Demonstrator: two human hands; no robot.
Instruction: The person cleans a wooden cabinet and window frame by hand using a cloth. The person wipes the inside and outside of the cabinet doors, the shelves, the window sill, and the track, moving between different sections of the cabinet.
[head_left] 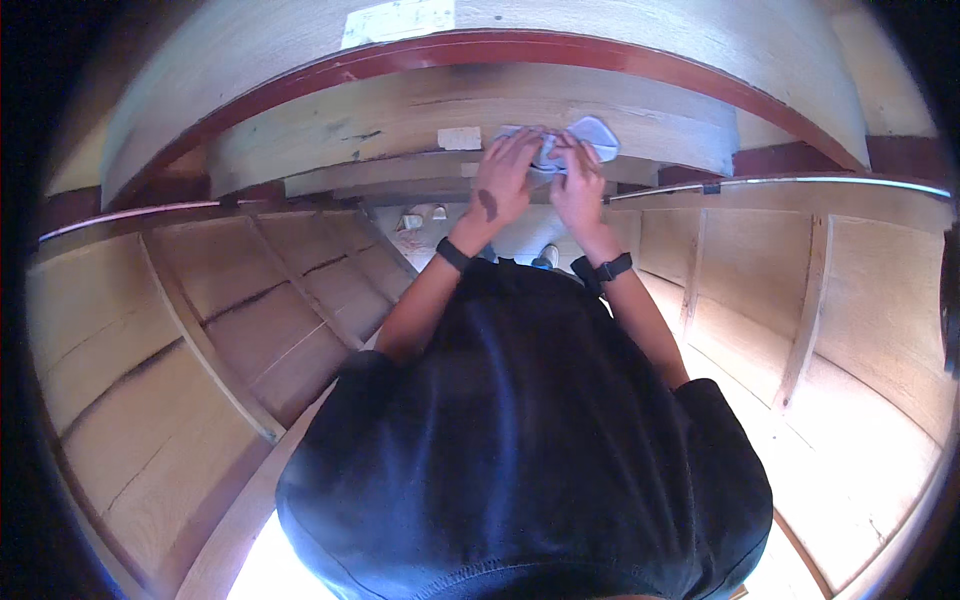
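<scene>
Both of my hands are stretched out in front of me at a pale wooden plank surface (660, 115). A light grey-lavender cloth (594, 137) is bunched between them, with one rounded end sticking out to the right. My left hand (507, 172) has its fingers bent over the cloth's left part. My right hand (578, 190) pinches the cloth near its middle, thumb and fingers curled in. Parts of the cloth lie hidden under the fingers. Each wrist carries a dark band.
A dark red beam (480, 45) curves across above my hands. White paper labels (459, 139) stick to the wood. Wooden panels with upright battens (205, 325) line both sides, with thin metal rails (800, 182) along their tops. Small pale items (410, 222) lie on the floor by my feet.
</scene>
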